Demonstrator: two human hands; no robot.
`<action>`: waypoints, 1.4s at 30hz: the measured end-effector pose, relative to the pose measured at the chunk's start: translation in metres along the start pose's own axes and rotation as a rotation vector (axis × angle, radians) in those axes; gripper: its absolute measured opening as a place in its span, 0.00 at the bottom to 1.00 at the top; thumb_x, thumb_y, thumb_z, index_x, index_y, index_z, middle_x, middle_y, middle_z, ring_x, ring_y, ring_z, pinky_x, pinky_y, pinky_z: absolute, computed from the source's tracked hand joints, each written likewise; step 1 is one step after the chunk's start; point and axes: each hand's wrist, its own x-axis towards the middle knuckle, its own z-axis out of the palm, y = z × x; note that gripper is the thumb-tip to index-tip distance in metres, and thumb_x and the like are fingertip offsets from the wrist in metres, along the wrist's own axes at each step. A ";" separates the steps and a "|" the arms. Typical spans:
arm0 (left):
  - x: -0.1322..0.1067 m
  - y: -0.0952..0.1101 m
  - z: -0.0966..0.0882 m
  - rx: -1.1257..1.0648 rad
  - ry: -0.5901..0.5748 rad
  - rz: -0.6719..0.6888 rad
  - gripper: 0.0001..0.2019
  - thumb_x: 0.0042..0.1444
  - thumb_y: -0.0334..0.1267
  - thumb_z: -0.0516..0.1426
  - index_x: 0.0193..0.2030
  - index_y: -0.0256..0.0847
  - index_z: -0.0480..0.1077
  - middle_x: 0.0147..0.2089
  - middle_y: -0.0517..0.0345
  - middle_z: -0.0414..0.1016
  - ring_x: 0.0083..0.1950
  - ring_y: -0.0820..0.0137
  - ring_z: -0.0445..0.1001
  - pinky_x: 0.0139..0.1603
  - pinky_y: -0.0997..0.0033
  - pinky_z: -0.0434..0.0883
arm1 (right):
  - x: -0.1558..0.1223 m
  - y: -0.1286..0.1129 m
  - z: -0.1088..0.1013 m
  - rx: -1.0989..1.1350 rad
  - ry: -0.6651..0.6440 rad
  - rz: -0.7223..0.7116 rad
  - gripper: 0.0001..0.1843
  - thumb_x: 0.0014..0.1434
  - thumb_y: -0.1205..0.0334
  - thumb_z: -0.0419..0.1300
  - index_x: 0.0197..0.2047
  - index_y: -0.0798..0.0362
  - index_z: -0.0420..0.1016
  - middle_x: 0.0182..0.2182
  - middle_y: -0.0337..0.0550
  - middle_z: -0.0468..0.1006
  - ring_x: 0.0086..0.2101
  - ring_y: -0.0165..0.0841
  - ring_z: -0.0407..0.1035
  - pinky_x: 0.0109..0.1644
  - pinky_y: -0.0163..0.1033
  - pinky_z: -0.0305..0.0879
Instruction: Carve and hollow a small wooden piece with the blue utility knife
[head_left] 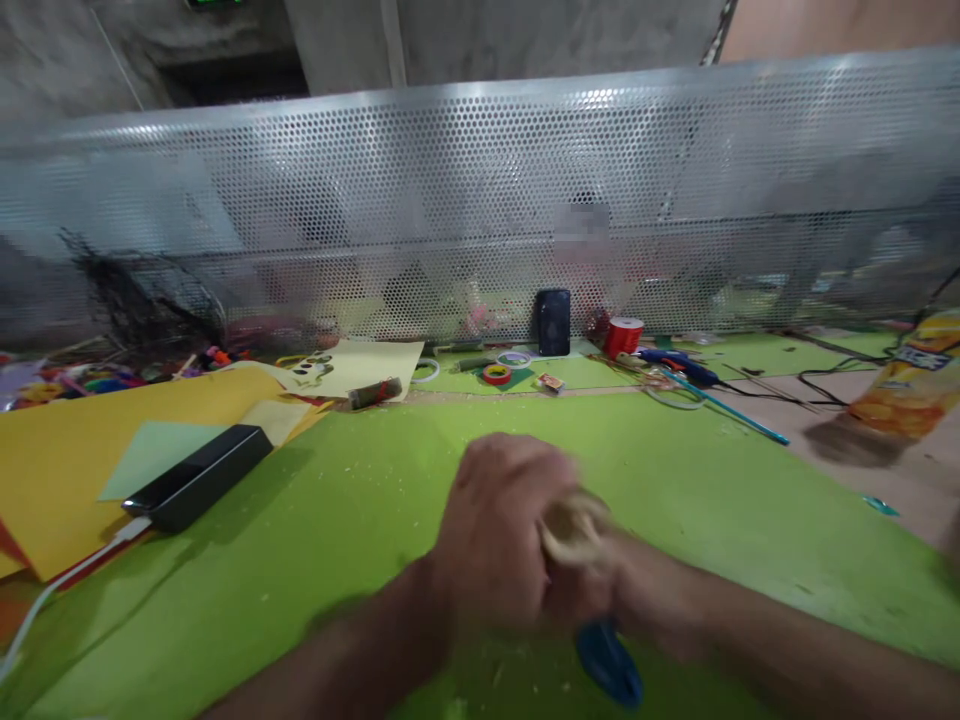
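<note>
My left hand (pixel 499 535) is closed in front of me, low over the green board (pixel 360 480), and is smeared by motion. It meets my right hand (pixel 592 590), whose fingers are also wrapped closed. Between them shows the round, hollow end of a beige tube-like piece (pixel 570 530), gripped by my left hand as far as I can see. From under my right hand sticks out the blue handle (pixel 609 664) of a tool. The tool's working end is hidden by the hands, so its kind does not show.
A dark power bank (pixel 199 480) with a white cable lies on coloured paper (pixel 90 450) at left. Along the perforated metal screen (pixel 450 200) stand a black phone (pixel 553 322), red spool (pixel 623 338), tape roll (pixel 496 374), blue glue gun (pixel 679 366) and, right, a drink bottle (pixel 911 385).
</note>
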 end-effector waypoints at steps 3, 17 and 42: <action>0.008 -0.023 -0.009 0.002 0.001 -0.263 0.21 0.60 0.40 0.55 0.58 0.42 0.55 0.46 0.49 0.68 0.45 0.64 0.69 0.47 0.57 0.68 | 0.019 0.004 -0.018 0.305 -0.159 0.093 0.07 0.50 0.61 0.51 0.35 0.50 0.62 0.25 0.39 0.71 0.24 0.32 0.70 0.24 0.37 0.68; 0.002 -0.031 -0.007 -0.736 -0.287 -0.938 0.20 0.56 0.40 0.58 0.53 0.42 0.60 0.35 0.59 0.69 0.34 0.70 0.71 0.36 0.70 0.68 | 0.038 0.010 -0.049 -0.879 0.095 -0.150 0.06 0.53 0.57 0.58 0.31 0.51 0.66 0.25 0.38 0.74 0.24 0.30 0.62 0.27 0.34 0.45; -0.002 -0.021 0.001 -0.200 -0.410 -0.925 0.24 0.55 0.59 0.58 0.46 0.43 0.60 0.28 0.65 0.64 0.25 0.74 0.61 0.24 0.76 0.56 | 0.032 0.012 -0.040 -1.173 0.107 -0.032 0.08 0.51 0.60 0.56 0.36 0.50 0.72 0.26 0.46 0.79 0.23 0.36 0.68 0.25 0.38 0.39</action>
